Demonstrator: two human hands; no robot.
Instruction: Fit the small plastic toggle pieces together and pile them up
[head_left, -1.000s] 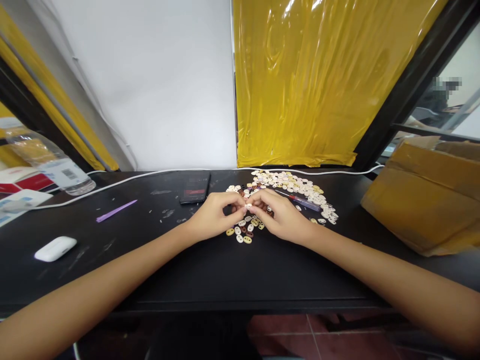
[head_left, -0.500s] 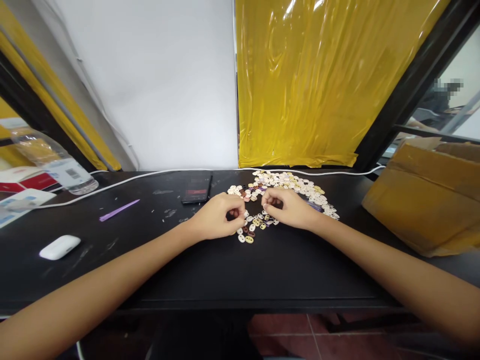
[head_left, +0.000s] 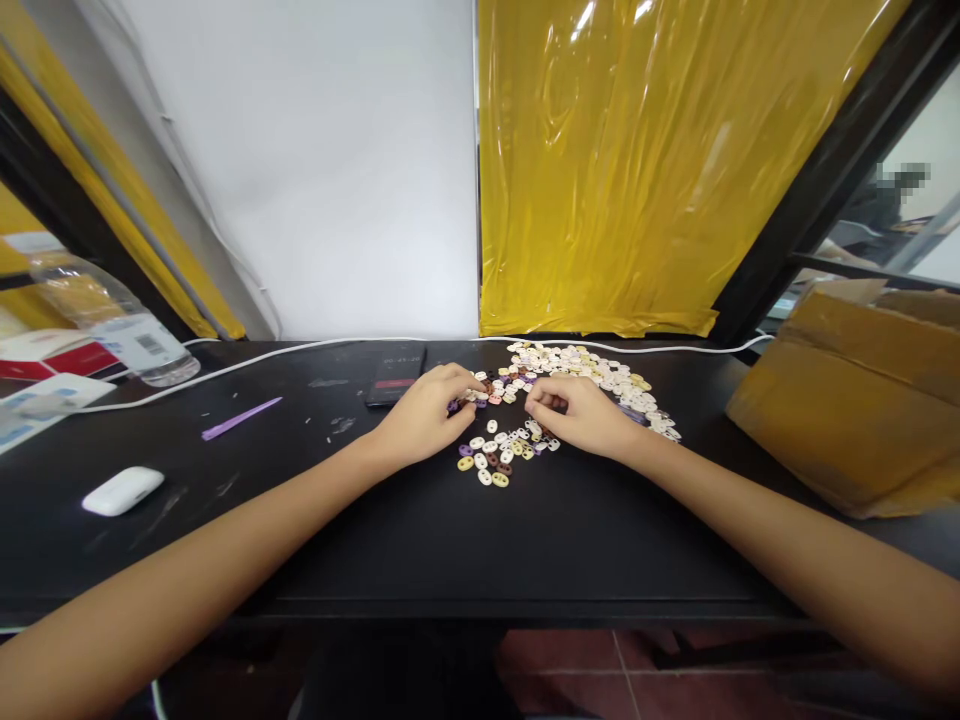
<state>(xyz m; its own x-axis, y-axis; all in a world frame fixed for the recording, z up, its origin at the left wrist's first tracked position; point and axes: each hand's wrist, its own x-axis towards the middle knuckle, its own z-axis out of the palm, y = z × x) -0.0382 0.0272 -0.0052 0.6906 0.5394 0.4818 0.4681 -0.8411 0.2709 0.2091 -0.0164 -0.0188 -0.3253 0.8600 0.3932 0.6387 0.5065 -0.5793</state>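
Small oval pieces with two holes, like buttons, lie on the black table in white, cream, yellow, brown and purple. My left hand [head_left: 431, 415] is over the left end of the big curved heap [head_left: 585, 362], thumb and fingers apart, with some pieces between and beneath them. To its right, my right hand [head_left: 574, 412] has its fingers curled with thumb against forefinger; whatever they pinch is too small or hidden to make out. In front of both hands lies a looser group of these oval pieces [head_left: 493, 460], partly reaching under my right hand.
A black phone [head_left: 386, 375] lies behind my left hand. Further left are a purple strip [head_left: 241, 418], a white earbud case [head_left: 124, 491] and a plastic bottle [head_left: 142, 345]. A cardboard box [head_left: 847, 400] stands at the right. A white cable [head_left: 322, 345] runs along the back.
My left hand has moved away from the near group to the far heap's left end, and its fingers have opened. My right hand stays curled in about the same place.
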